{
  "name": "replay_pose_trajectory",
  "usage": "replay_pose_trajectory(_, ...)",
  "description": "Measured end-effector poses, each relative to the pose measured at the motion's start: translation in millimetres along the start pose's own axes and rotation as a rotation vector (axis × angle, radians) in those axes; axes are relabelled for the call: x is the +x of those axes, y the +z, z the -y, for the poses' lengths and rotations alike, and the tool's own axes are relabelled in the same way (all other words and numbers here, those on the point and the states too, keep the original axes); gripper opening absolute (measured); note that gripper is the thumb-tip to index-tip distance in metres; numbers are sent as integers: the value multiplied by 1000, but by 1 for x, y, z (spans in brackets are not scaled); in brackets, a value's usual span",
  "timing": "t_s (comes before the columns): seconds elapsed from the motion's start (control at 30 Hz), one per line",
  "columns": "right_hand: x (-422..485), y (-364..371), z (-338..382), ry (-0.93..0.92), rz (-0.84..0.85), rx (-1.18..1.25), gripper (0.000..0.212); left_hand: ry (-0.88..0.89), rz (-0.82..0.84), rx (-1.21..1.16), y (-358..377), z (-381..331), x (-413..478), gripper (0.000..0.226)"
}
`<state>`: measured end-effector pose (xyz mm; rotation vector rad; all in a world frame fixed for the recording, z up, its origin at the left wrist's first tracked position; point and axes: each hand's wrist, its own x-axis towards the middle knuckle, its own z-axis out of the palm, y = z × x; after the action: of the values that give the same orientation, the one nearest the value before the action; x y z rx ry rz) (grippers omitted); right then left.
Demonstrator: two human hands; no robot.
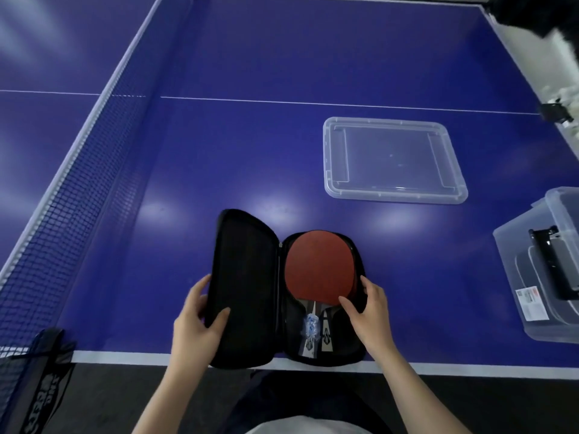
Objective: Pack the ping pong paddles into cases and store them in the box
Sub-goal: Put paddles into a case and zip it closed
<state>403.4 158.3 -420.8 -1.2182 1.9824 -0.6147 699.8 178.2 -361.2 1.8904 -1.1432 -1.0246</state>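
Both forearms were bare from the near edge up to the left hand and right hand. A pale grey-white top showed nearest, with a dark garment just beyond it.

Head-worn wide-angle view, forward and down, close above case on table.

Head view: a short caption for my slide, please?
Open case with red paddle inside, held by left hand and right hand.

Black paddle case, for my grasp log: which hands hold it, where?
The left hand grips the black zip-up paddle case by its open lid's left edge; the right hand grips the other half's right rim.
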Motion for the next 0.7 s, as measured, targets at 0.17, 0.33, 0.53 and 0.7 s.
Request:
replay_pose_trajectory(0.17,-10,-9,34,-123,-37,211,37,200,151,-3,48,-46,-30,60)
replay_pose_trajectory(0.33,-22,-17,70,-171,174,451,16,304,237,82,96,-68,-47,52)
replay_pose_trajectory(0.53,-11,-31,59,-142,101,305,9,403,454,47,119,-63,-50,63)
replay_pose_trajectory(0.7,10,-44,27,4,66,269,17,364,336,471,126,-26,-26,86)
